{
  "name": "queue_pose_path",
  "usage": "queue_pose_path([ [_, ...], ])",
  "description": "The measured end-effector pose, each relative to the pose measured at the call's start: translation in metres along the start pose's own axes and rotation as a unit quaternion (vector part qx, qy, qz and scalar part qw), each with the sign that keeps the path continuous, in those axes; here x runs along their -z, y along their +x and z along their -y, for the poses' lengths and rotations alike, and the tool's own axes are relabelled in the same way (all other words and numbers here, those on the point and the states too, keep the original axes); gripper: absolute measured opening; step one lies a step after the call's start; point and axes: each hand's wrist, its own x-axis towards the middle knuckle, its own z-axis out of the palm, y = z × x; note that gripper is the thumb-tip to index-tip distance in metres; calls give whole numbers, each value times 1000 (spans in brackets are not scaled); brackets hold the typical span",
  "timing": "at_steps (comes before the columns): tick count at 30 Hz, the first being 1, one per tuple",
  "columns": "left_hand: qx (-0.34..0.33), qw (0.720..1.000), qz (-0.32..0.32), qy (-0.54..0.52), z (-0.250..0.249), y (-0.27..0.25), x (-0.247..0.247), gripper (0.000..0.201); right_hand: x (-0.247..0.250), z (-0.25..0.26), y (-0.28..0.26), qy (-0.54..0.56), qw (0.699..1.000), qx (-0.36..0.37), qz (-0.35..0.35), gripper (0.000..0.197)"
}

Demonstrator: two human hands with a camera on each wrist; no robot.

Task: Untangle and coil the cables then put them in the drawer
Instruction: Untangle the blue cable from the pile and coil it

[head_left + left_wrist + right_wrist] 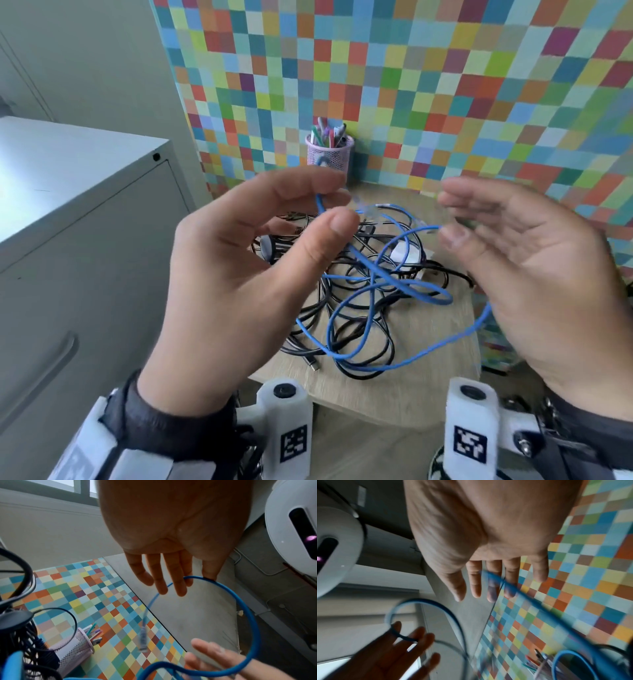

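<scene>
Up above a small table (428,387), two hands: left hand (239,274) on the left, right hand (534,274) on the right, a gap between. On the table under them, a pile of cables (359,294). Behind the pile, by the wall (411,85), a cup of pens (329,150). Left of the table, a cabinet (78,240) with drawers.
</scene>
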Motion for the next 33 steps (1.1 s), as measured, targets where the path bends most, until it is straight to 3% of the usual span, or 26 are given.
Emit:
queue_pose_path([
  [3,-5,997,-10,77,6,1,0,27,8,0,0,-55,997,40,-34,30],
  [9,-29,987,-15,158,11,-3,-6,5,-10,17,-12,1,993,58,106,31],
  [11,-31,988,-12,148,12,-1,-3,5,-10,17,-14,29,987,54,150,51],
  [14,4,996,21,82,16,2,6,20,-6,20,-14,36,977,52,205,57],
  [18,68,992,79,-76,21,3,11,38,-10,11,-11,-80,971,55,216,36],
  [20,105,978,110,-146,23,2,11,36,-13,1,-10,-81,976,52,195,19],
  [24,146,927,159,-305,27,3,21,15,-11,-22,-4,-82,988,-16,131,30],
  [26,124,901,166,-380,26,5,27,14,-9,-31,-1,-82,991,-40,94,30],
  [29,113,889,159,-415,25,7,29,26,-7,-36,2,-81,993,-71,51,27],
  [33,139,888,125,-421,18,8,22,44,-6,-36,0,-140,980,-116,86,18],
])
